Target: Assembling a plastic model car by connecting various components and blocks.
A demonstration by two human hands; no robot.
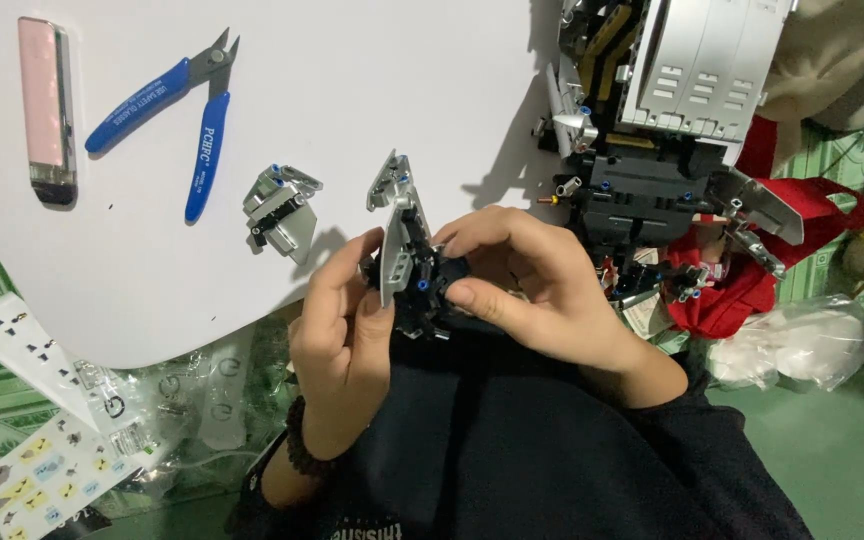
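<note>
grey-and-black brick sub-assembly [407, 265] held at white table [352, 90] edge, above lap. left hand [342, 340] pinching its grey panel; right hand [532, 290] closed on its dark side. second grey sub-assembly [280, 210] on table nearby. blue cutters [177, 110], pink device [45, 105] far left. large model [662, 110] beside right hand.
</note>
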